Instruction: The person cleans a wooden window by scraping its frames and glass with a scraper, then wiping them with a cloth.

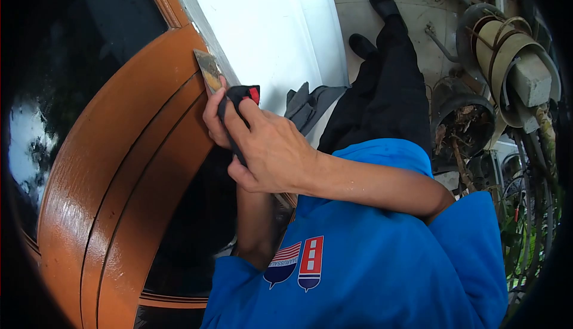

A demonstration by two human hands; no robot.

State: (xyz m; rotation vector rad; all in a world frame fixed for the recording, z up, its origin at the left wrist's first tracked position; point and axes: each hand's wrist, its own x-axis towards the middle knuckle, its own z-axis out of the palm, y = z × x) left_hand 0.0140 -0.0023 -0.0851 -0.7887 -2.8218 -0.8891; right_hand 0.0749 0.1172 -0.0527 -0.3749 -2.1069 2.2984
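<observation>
Looking down from my head camera, both my hands sit in the middle of the frame, a little left of center, stacked on one tool. My right hand point(271, 150) lies on top, its fingers curled shut around the black handle point(239, 99) of a scraper, which has a small red patch near its upper end. My left hand point(216, 120) is mostly hidden beneath the right one; I can see its fingers wrapped against the handle's left side, closed on it as well, with the thumb tip up by the blade.

The scraper's blade point(207, 66) pokes out up and to the left of my hands. It is a flat metal piece, stained yellowish, and its tip rests at the seam where the orange-brown wooden frame point(119, 168) meets the white wall point(262, 25). The frame sweeps from the upper center down through the lower left of the picture, glossy and grooved, with dark glass point(71, 36) in the upper left corner reflecting sky and leaves.

My blue shirt point(370, 257) fills the lower right, with a red, white and blue badge on the chest. Above it, my black trousers point(388, 84) and black shoes point(382, 4) stretch to the top center over a tiled floor. A grey cloth point(310, 105) hangs just right of my hands. At the far right are dark pots point(462, 117) and tangled plants.
</observation>
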